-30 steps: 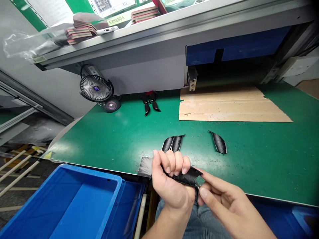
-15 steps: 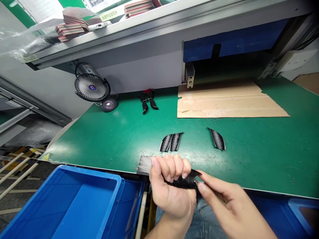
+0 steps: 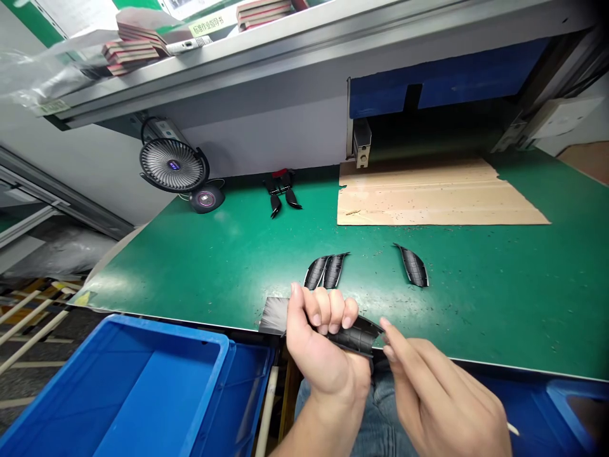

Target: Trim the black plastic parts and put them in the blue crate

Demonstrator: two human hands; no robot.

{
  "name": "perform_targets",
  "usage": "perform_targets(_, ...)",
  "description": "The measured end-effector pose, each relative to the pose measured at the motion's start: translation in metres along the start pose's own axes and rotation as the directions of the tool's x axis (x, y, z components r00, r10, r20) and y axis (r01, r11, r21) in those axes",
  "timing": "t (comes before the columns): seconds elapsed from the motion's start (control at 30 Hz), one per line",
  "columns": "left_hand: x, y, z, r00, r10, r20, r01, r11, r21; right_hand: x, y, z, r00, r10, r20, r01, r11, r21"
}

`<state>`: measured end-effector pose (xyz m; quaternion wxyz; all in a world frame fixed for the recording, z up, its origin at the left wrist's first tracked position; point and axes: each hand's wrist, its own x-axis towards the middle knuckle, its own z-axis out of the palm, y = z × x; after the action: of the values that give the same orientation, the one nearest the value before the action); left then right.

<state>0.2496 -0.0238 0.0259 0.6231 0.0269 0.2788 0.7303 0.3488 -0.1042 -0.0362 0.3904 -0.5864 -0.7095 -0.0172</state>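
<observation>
My left hand (image 3: 323, 346) is closed round a black curved plastic part (image 3: 354, 336) with a grid-patterned surface, held over the table's front edge. Its fingers wrap over the top and hide the part's left portion. At the part's right end is my right hand (image 3: 442, 387), thumb and forefinger close together by its tip. What those fingers hold, if anything, is hard to make out. Beyond my left hand, two similar black parts (image 3: 333, 271) lie side by side on the green table (image 3: 214, 254). Another black part (image 3: 413, 266) rests farther right.
A grey plate (image 3: 273, 315) lies at the table's front edge. Below left stands a blue bin (image 3: 221, 355). Toward the back are a small fan (image 3: 174, 165), black parts on a frame (image 3: 283, 190) and a cardboard sheet (image 3: 428, 197). A shelf (image 3: 285, 51) spans above.
My right hand has turned and drawn slightly right, away from the part's tip. The part in my left hand has tilted, showing more of its grid-patterned face.
</observation>
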Motion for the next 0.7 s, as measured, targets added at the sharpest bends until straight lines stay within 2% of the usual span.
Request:
perform_targets(0.03, 0.001, 0.001, 0.0, 1.0, -0.01, -0.012, 0.01, 1.0, -0.003, -0.001, -0.002, 0.0, 0.998, 0.035, -0.061, -0.034, 0.999, 0.011)
perform_targets(0.1, 0.003, 0.001, -0.001, 0.999, -0.022, -0.024, 0.022, 1.0, -0.009, 0.001, -0.006, -0.001, 0.968, 0.215, -0.128, -0.196, 0.969, 0.149)
perform_targets(0.13, 0.003, 0.0, -0.001, 0.999, -0.027, -0.021, 0.027, 1.0, -0.011, 0.003, -0.007, -0.001, 0.937, 0.329, -0.114, -0.295, 0.923, 0.246)
perform_targets(0.2, 0.003, -0.002, -0.003, 0.998, -0.066, 0.015, 0.066, 0.998, -0.006, 0.009, -0.006, 0.0, 0.869, 0.494, 0.016, -0.462, 0.799, 0.385)
perform_targets(0.27, 0.005, -0.008, -0.006, 0.987, -0.141, 0.073, 0.141, 0.99, 0.01, 0.015, -0.003, 0.001, 0.825, 0.541, 0.165, -0.555, 0.718, 0.42)
perform_targets(0.37, 0.014, -0.019, -0.017, 0.971, -0.224, 0.082, 0.223, 0.974, 0.025, 0.018, 0.005, 0.005, 0.779, 0.532, 0.332, -0.626, 0.692, 0.36)
perform_targets(0.43, 0.022, -0.027, -0.027, 0.97, -0.239, 0.038, 0.236, 0.969, 0.077, 0.015, 0.014, 0.009, 0.753, 0.542, 0.372, -0.65, 0.701, 0.294)
perform_targets(0.5, 0.029, -0.032, -0.04, 0.97, -0.242, 0.024, 0.229, 0.942, 0.244, 0.012, 0.028, 0.014, 0.73, 0.592, 0.341, -0.666, 0.728, 0.161)
perform_targets(0.57, 0.031, -0.033, -0.054, 0.972, -0.235, 0.027, 0.191, 0.847, 0.495, 0.012, 0.046, 0.02, 0.712, 0.658, 0.245, -0.67, 0.741, -0.045)
perform_targets(0.63, 0.028, -0.029, -0.068, 0.971, -0.235, 0.051, 0.126, 0.679, 0.723, 0.016, 0.063, 0.026, 0.702, 0.693, 0.163, -0.661, 0.72, -0.213)
perform_targets(0.7, 0.02, -0.019, -0.079, 0.956, -0.27, 0.112, 0.034, 0.484, 0.874, 0.017, 0.079, 0.029, 0.703, 0.695, 0.154, -0.644, 0.713, -0.277)
